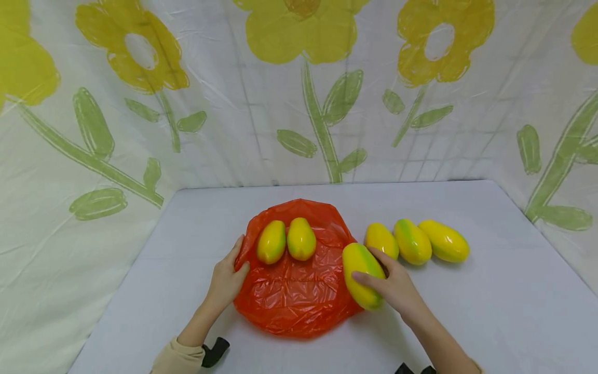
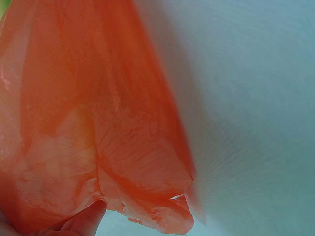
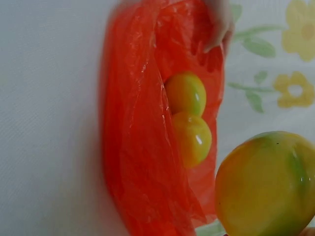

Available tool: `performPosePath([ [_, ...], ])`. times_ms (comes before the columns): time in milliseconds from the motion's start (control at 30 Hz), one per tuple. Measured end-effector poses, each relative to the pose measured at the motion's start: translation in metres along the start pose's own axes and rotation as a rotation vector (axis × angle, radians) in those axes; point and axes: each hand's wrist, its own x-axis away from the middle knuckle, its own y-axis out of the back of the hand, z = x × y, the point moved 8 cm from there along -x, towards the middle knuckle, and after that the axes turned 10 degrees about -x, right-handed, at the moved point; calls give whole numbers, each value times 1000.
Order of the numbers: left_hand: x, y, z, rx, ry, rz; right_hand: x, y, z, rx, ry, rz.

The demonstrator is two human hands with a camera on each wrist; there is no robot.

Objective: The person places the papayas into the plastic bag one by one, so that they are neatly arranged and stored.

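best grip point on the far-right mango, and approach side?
Take the far-right mango across its fat middle, coming from above and the right. It lies flat on the table, long axis slanting left to right, with bare table on its right and near sides; its left end sits close against the next mango.

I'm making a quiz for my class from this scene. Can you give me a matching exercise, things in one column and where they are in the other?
Things:
1. Left hand
2. Right hand
3. Two mangoes
4. Three mangoes

Places:
A. In a row on the bare table, right of the bag
B. On the orange plastic bag
C. Holding the bag's left edge
D. Gripping a mango at the bag's right edge

Pairs: 1-C, 2-D, 3-B, 4-A
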Motion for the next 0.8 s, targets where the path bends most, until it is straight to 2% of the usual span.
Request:
performPosePath([
  [300, -1, -1, 3, -2, 13, 2, -7, -12, 9, -14, 20, 20],
  [800, 0, 2, -2, -8, -9, -2, -16, -29, 18, 0, 13, 19],
])
